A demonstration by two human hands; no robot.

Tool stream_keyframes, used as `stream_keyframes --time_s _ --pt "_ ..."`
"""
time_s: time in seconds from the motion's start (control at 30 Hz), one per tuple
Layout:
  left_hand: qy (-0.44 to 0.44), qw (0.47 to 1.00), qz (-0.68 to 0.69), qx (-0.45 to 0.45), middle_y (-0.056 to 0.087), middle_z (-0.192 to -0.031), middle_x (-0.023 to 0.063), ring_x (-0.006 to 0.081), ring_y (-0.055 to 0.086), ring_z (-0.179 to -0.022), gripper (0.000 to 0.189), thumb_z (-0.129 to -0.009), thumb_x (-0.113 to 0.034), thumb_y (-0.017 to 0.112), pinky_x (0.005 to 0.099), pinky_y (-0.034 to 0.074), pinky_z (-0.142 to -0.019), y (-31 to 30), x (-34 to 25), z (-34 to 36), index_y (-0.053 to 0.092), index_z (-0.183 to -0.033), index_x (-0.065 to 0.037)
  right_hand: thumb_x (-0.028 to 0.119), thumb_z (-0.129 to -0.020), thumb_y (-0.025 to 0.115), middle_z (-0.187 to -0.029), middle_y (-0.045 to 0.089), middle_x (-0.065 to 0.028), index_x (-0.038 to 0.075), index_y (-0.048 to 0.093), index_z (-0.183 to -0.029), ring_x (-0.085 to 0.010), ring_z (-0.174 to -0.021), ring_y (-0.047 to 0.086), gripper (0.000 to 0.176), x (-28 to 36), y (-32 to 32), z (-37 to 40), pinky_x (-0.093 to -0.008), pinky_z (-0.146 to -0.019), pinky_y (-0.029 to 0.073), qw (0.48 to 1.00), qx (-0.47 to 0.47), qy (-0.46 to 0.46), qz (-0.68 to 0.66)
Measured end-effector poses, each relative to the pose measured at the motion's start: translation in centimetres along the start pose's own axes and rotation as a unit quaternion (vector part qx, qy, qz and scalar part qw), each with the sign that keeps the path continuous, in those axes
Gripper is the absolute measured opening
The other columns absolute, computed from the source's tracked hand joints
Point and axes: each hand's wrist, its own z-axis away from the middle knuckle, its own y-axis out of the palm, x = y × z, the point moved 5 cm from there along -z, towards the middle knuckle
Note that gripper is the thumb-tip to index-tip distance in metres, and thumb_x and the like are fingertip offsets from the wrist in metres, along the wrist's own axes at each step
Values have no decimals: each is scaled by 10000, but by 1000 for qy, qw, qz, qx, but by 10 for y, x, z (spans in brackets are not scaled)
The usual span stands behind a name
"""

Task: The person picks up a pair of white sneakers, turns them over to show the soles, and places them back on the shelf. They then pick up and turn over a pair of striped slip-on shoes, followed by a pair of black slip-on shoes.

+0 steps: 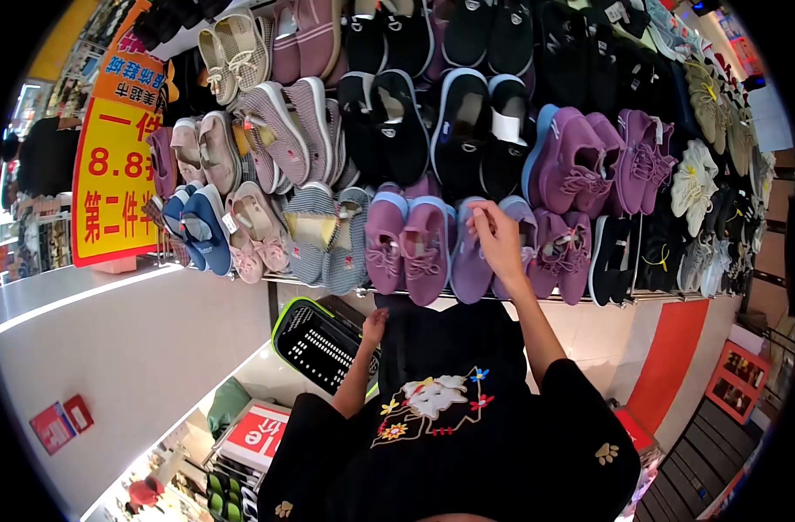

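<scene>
Black shirt [510, 418] lay nearest. Lavender shoes [469, 271] sat behind the right hand's [498, 239] bent fingers; the left hand [375, 327] half-curled beside a basket [315, 348], both grips unclear. Left of both, a yellow sign [117, 187] read "8.8", "第二件".

The black top [502, 452] has tan paw prints [606, 455] on its sleeves [576, 422] and a white motif [434, 397] amid bright flowers [395, 431].

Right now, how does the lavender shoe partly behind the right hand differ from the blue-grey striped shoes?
The lavender shoe looks unpatterned; the blue-grey shoes are striped. The right hand partly covers the lavender shoe; no hand covers the blue-grey shoes. Both are in the same row.
</scene>
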Motion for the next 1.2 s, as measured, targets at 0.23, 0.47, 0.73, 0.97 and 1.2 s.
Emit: stream_keyframes --time_s 0.23,0.47,0.73,0.97,1.2 --pt "-126 983 134 -6 667 -866 54 108 601 -716 272 -965 -218 511 252 491 -658 -99 36 -27 638 -1083 -9 148 -960 527 -767 649 -46 22 639 -1050 -89 -709 606 191 63 123 -47 -231 -651 476 996 28 -79 37" --pt "-157 945 265 -113 656 -845 19 70 579 -646 240 -971 -211 508 208 421 -529 -168 63 4 623 -1087 -35 165 -872 620 -1097 641 -183 -30 529 -1222 -233 -969 641 411 61 263 -124 -321 -793 512 983 54 -143 98" --pt "-213 920 311 -105 630 -838 -3 73 562 -645 227 -987 -223 480 197 406 -518 -150 104 56 588 -1111 -67 264 -858 637 -1069 643 -201 -50 509 -1228 -199 -935 643 502 36 307 -164 -292 -775 501 967 16 -54 249" --pt "-89 969 200 -117 656 -852 28 109 605 -759 264 -961 -250 538 242 483 -685 -119 121 57 641 -1058 -27 229 -928 590 -896 603 -51 -29 557 -1117 -114 -755 568 322 66 303 -136 -259 -651 473 979 167 55 -105" --pt "14 974 187 -130 663 -900 76 116 611 -829 288 -992 -207 476 253 479 -799 -152 -13 63 587 -1117 28 213 -927 606 -995 613 -59 -38 519 -1201 -115 -869 572 381 91 264 -92 -257 -753 466 955 217 49 -196"
